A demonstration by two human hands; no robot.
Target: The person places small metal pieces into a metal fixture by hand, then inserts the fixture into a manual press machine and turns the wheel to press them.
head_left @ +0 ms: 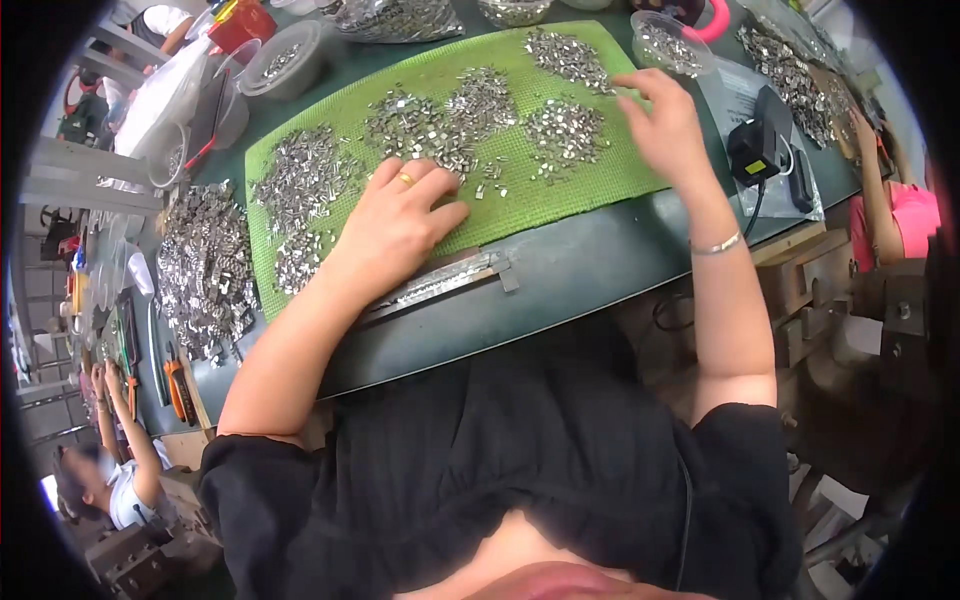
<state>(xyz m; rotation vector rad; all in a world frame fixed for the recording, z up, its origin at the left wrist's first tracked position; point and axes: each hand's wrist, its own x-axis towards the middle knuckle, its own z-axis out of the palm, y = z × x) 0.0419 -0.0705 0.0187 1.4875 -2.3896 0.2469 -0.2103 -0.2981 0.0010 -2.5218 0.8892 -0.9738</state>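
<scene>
A green textured mat (590,190) lies on the table with separate heaps of small silvery metal pieces on it. My left hand (400,220), a ring on one finger, rests at the near side of the middle heap (405,125). Its fingers curl down and their tips are hidden, so whatever they hold cannot be made out. My right hand (662,125) is over the mat's right edge, beside the far-right heap (568,60). Its thumb and forefinger are apart, with nothing visible between them. Below my left hand lies a narrow metal strip (440,285) along the table's front.
A large heap of metal pieces (205,270) lies left of the mat, with orange-handled pliers (178,385) nearer. Clear tubs (283,62) and a filled bag (395,18) stand behind. A black adapter (757,150) sits at right. Other people work on both sides.
</scene>
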